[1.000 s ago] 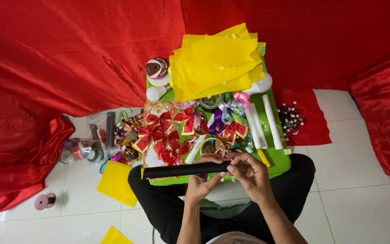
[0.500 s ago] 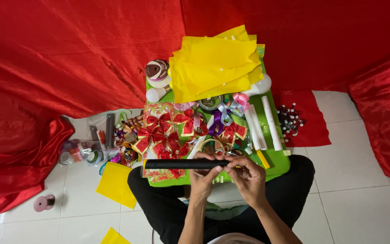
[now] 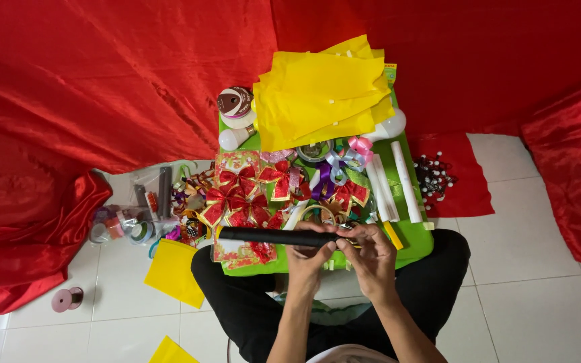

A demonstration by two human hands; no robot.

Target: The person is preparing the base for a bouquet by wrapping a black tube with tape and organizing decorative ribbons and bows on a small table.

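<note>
Gripping a black tube [image 3: 274, 236] at the green table's near edge [image 3: 418, 245], left hand [image 3: 307, 250], right hand [image 3: 370, 250] pinching its end.

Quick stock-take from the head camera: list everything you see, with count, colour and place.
black tube: one, black, held level over the tray's near edge
tray: one, green, on the person's lap
paper sheets: a stack, yellow, far end of the tray
bows: several, red and gold, middle of the tray
white rolls: about three, white, right side of the tray
bulb: one, white, far-left edge of the tray
loose yellow sheet: one, yellow, floor at left
ribbon spool: one, pink, floor at far left
cloth: red, draped behind and at both sides
left hand: gripping the tube
right hand: at the tube's right end
</note>
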